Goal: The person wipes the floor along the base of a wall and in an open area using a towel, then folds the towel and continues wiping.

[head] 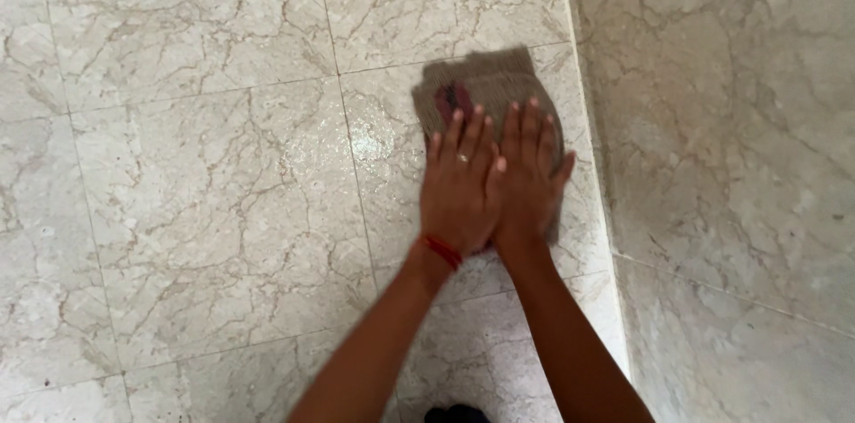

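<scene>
Both hands flat on a brown floor cloth [485, 89], side by side, pressing it to the marble-pattern tile floor [205, 174]. Left hand [459, 187] has a ring on one finger and a red thread bracelet [442, 251] at the wrist; fingers straight, slightly fanned, palm down on the cloth. Right hand [532, 175] sits just beside it, thumbs touching or nearly so, fingers straight and close together, also palm down. No pinch or grasp on either hand, just flat pressure.

The cloth lies on the tile right next to the wall [712, 120], its right edge close to the wall base, far end sticking out past the fingertips. A reddish patch shows on it near the left fingertips.

Risks, as I judge them: the tile left of the cloth has a wet sheen [370, 142], so w/ weight forward on both palms the cloth could skate and the hands slide out. Only palm pressure holds the cloth, no grip, so it may bunch or fold under a push. Right-hand knuckles are near the wall, so a sideways stroke could rap them on it. Grout lines [347, 134] may snag the cloth edge.
</scene>
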